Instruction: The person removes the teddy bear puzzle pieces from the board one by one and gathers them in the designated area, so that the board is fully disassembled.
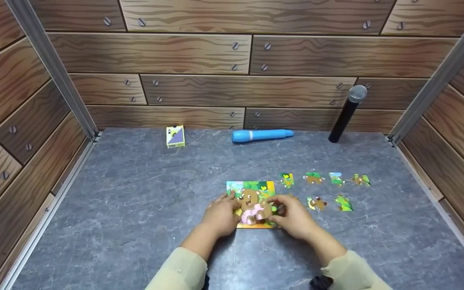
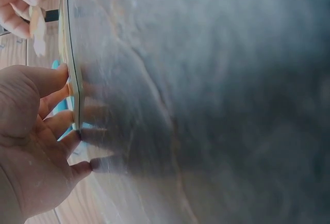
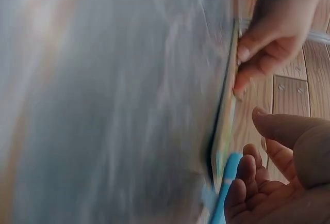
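A jigsaw puzzle board (image 1: 256, 226) with a picture of a bear lies on the grey table. My left hand (image 1: 220, 214) holds the board by its left side, the thumb near the front and the fingers further back. At the right side, my right hand (image 1: 294, 217) pinches a puzzle piece (image 1: 263, 210) with pink and brown on it, over the lower right of the picture. From the left wrist, this piece (image 2: 37, 30) shows tilted between the fingertips, above the board. The right wrist view is partly blurred.
Loose puzzle pieces (image 1: 313, 178) lie in two rows right of the board, including a green one (image 1: 343, 202). Along the back are a card box (image 1: 175, 136), a blue pen-shaped object (image 1: 262, 135) and an upright black microphone (image 1: 346, 114). Wood-patterned walls (image 1: 191, 52) enclose the table.
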### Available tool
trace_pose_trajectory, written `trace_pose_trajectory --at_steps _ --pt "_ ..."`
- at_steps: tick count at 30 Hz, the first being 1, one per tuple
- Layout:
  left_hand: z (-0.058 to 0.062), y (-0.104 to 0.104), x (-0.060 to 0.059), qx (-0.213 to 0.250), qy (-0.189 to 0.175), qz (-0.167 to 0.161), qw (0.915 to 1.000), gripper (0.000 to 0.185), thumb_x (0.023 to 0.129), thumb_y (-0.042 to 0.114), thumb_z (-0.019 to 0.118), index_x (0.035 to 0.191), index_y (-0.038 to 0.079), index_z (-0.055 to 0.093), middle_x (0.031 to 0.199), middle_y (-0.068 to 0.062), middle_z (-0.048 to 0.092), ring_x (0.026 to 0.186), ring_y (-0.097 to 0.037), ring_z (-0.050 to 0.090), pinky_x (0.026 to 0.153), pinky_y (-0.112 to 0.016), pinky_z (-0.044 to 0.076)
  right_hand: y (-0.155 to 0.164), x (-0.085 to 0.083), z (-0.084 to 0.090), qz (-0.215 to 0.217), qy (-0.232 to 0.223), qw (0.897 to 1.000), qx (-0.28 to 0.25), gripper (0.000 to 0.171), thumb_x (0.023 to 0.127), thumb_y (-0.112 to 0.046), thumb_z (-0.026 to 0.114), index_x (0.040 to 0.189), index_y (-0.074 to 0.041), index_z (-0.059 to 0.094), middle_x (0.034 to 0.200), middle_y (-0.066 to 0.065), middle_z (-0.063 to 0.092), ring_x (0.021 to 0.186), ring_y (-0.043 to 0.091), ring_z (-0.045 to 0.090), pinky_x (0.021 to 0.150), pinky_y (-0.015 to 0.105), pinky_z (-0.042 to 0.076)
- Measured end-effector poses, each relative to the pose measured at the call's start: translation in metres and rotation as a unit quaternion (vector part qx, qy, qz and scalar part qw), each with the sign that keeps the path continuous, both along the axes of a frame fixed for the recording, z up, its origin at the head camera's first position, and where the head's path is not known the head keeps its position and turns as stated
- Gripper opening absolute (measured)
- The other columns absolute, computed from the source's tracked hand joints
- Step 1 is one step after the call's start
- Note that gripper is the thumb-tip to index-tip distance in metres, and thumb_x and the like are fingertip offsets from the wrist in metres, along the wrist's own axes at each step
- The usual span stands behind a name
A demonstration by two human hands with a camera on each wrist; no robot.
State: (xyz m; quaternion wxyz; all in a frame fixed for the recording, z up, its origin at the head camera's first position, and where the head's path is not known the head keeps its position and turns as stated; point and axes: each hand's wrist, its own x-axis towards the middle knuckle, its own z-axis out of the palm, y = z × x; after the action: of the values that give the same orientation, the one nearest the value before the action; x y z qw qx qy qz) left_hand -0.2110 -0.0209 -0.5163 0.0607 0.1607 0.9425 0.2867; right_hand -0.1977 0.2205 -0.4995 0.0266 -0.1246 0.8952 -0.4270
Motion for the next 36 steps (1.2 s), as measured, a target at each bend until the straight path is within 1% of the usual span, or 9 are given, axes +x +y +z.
trace_pose_trajectory --at_steps 2,5,9,14,16,22,27,31,36 --pt "0.001 0.000 0.000 0.003 0.000 0.000 1.0000 0.035 0.094 0.018 0.076 0.127 0.006 0.075 0.163 -0.016 0.046 0.152 -0.039 0.039 0.124 -0.064 0.027 0.013 0.000 0.005 -0.002 0.009 1.000 -0.009 0.044 0.084 0.005 0.082 0.126 0.002 0.070 0.110 0.013 0.070 0.088 0.021 0.063 0.078 0.032 0.056" --pt "0.002 0.001 0.001 0.006 0.001 0.000 1.0000 0.035 0.094 0.018 0.077 0.126 0.005 0.075 0.162 -0.017 0.047 0.152 -0.039 0.040 0.124 -0.063 0.028 0.034 -0.001 0.013 -0.018 0.011 0.999 -0.027 0.046 0.086 0.006 0.080 0.130 0.005 0.068 0.114 0.016 0.071 0.088 0.022 0.064 0.074 0.029 0.057" --pt "0.003 0.001 0.001 0.006 0.002 0.001 1.0000 0.034 0.094 0.018 0.077 0.126 0.005 0.075 0.162 -0.017 0.047 0.152 -0.039 0.040 0.124 -0.062 0.028 0.059 -0.003 0.024 -0.048 0.013 0.998 -0.041 0.046 0.088 0.005 0.079 0.132 0.004 0.067 0.116 0.018 0.070 0.086 0.021 0.065 0.070 0.026 0.057" --pt "0.001 0.000 0.002 0.001 -0.001 0.001 1.0000 0.034 0.094 0.017 0.077 0.125 0.006 0.075 0.162 -0.016 0.047 0.152 -0.039 0.040 0.125 -0.059 0.027 0.085 -0.001 0.033 -0.063 0.036 0.996 -0.052 0.045 0.089 0.008 0.078 0.133 0.007 0.066 0.118 0.025 0.068 0.083 0.021 0.064 0.067 0.025 0.057" --pt "0.001 0.000 0.002 0.001 0.001 0.000 1.0000 0.033 0.093 0.017 0.077 0.125 0.006 0.075 0.162 -0.016 0.047 0.152 -0.039 0.040 0.125 -0.059 0.028 0.093 0.000 0.036 -0.067 0.037 0.996 -0.053 0.046 0.090 0.007 0.077 0.135 0.007 0.065 0.120 0.026 0.067 0.083 0.021 0.064 0.066 0.024 0.057" --pt "0.003 0.000 0.002 -0.002 0.011 -0.007 0.9999 0.031 0.093 0.019 0.077 0.121 0.006 0.076 0.161 -0.018 0.048 0.151 -0.040 0.041 0.124 -0.060 0.029 0.113 0.002 0.043 -0.083 0.049 0.995 -0.029 0.046 0.093 0.008 0.074 0.137 0.007 0.063 0.120 0.027 0.067 0.084 0.018 0.064 0.065 0.024 0.056" --pt "0.003 -0.001 0.001 0.000 0.008 -0.007 0.9999 0.032 0.094 0.019 0.076 0.123 0.005 0.075 0.161 -0.017 0.048 0.151 -0.040 0.041 0.124 -0.060 0.029 0.127 0.002 0.048 -0.099 0.044 0.994 -0.009 0.046 0.096 0.006 0.072 0.140 0.006 0.061 0.125 0.031 0.064 0.086 0.020 0.062 0.062 0.025 0.055" --pt "0.002 0.000 0.001 0.004 -0.001 -0.003 1.0000 0.034 0.095 0.018 0.076 0.126 0.005 0.075 0.163 -0.016 0.047 0.152 -0.039 0.039 0.125 -0.059 0.028 0.138 0.003 0.052 -0.108 0.042 0.993 0.009 0.046 0.098 0.003 0.070 0.143 0.005 0.059 0.128 0.033 0.061 0.086 0.021 0.061 0.059 0.026 0.054" --pt "0.001 0.000 0.002 0.007 -0.012 0.003 0.9999 0.036 0.096 0.019 0.076 0.129 0.006 0.074 0.164 -0.013 0.045 0.154 -0.036 0.037 0.126 -0.056 0.026 0.152 0.002 0.053 -0.114 0.048 0.992 0.016 0.047 0.098 0.003 0.071 0.144 0.005 0.059 0.128 0.034 0.063 0.082 0.016 0.061 0.058 0.025 0.053"
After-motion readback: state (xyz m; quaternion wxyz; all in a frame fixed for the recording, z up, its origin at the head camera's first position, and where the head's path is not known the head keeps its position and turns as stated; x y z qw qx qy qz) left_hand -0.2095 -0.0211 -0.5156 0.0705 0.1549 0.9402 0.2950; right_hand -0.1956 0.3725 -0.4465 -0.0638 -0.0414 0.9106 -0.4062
